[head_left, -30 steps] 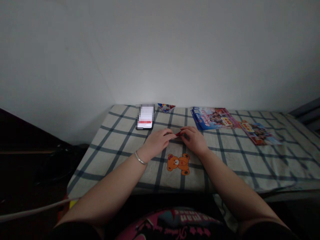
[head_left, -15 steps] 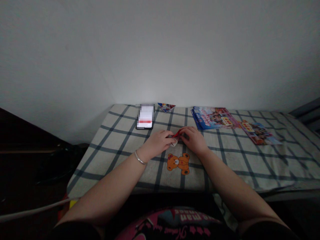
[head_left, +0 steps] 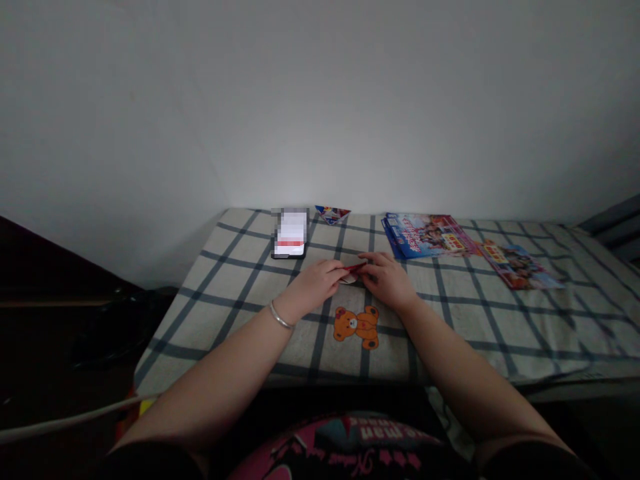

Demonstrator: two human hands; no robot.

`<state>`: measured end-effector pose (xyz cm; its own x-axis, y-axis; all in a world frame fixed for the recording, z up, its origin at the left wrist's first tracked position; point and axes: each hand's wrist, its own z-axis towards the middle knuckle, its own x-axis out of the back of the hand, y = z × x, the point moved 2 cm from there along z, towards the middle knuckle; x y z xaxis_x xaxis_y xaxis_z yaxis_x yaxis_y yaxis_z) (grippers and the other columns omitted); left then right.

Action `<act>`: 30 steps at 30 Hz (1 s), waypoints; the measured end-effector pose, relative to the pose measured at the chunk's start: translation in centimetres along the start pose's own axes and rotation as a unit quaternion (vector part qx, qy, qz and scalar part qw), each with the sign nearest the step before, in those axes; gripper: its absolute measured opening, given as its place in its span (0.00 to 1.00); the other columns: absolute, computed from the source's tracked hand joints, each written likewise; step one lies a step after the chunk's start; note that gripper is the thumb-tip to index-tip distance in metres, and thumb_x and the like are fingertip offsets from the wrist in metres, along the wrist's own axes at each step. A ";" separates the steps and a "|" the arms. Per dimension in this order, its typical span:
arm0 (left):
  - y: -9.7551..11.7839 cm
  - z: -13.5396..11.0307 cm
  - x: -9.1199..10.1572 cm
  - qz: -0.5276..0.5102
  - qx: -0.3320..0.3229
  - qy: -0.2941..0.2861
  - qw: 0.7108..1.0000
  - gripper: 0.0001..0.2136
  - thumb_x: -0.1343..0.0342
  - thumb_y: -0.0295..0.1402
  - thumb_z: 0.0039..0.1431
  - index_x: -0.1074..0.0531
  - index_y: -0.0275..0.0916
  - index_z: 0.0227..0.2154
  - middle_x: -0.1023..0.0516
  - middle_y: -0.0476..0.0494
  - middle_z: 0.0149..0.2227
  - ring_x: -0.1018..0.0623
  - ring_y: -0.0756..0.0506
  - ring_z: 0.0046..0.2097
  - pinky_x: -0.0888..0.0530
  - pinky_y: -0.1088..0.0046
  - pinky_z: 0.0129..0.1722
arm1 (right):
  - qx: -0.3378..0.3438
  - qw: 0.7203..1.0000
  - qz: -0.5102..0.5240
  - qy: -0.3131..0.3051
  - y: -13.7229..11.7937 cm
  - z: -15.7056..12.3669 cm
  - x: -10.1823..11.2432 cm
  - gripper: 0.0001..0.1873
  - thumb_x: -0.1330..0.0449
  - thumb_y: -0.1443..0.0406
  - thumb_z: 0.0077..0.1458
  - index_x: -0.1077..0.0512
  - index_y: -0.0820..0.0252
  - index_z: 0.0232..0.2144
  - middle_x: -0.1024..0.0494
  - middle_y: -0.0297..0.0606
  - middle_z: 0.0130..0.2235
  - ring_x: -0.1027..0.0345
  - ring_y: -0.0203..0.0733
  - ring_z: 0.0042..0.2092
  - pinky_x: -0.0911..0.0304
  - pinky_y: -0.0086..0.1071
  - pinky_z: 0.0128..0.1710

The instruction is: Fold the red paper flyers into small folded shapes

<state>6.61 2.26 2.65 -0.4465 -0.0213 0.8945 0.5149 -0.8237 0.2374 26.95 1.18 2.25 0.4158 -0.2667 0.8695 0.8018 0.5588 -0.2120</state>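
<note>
Between my two hands is a small piece of folded paper [head_left: 349,277], red along its far edge and whitish on the near side. My left hand [head_left: 316,285], with a silver bangle at the wrist, pinches its left end. From the other side, the fingers of my right hand [head_left: 389,281] are closed on its right end. Fingertips hide parts of the paper. Both hands rest low over the checked tablecloth [head_left: 240,303], just beyond a printed orange teddy bear [head_left: 357,328].
A phone [head_left: 291,233] with a lit screen lies at the back left. Beside it is a folded paper triangle [head_left: 333,214]. Printed leaflets [head_left: 425,235] are stacked at the back right, and another leaflet [head_left: 523,265] lies beside them. A white wall [head_left: 320,107] stands behind the table.
The red part of the paper now lies flatter and lower between my fingers. My fingers have shifted slightly; the phone, triangle and leaflets have not moved.
</note>
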 end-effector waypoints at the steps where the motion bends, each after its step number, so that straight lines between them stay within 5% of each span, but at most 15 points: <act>1: 0.0 0.0 0.0 0.000 0.001 0.002 1.000 0.16 0.47 0.20 0.58 0.30 0.36 0.49 0.27 0.41 0.47 0.26 0.44 0.47 0.26 0.62 0.50 | 0.004 1.000 0.000 -0.003 0.0 0.0 0.1 0.09 0.41 0.70 0.54 0.21 0.53 0.34 0.25 0.39 0.52 0.34 0.48 0.50 0.34 0.46 0.51; 21: 0.2 0.1 0.0 0.007 0.000 0.004 1.000 0.12 0.48 0.22 0.59 0.28 0.37 0.45 0.26 0.42 0.46 0.25 0.45 0.46 0.26 0.63 0.49 | 0.059 0.997 -0.039 0.001 -1.1 0.0 0.6 0.06 0.42 0.66 0.58 0.25 0.53 0.32 0.25 0.36 0.52 0.34 0.48 0.49 0.35 0.42 0.47; 30: 0.4 -0.1 0.1 0.041 0.058 -0.002 0.997 0.08 0.50 0.26 0.62 0.30 0.39 0.42 0.23 0.45 0.38 0.24 0.45 0.42 0.27 0.66 0.43 | -0.031 0.999 -0.021 0.005 -0.9 0.1 0.2 0.01 0.41 0.67 0.57 0.31 0.56 0.32 0.24 0.38 0.33 0.31 0.44 0.38 0.37 0.35 0.36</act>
<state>6.69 1.89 2.83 -0.3966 -0.0846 0.9141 0.6316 -0.7478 0.2049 26.31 0.68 2.65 0.3851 -0.2977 0.8735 0.8441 0.4963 -0.2029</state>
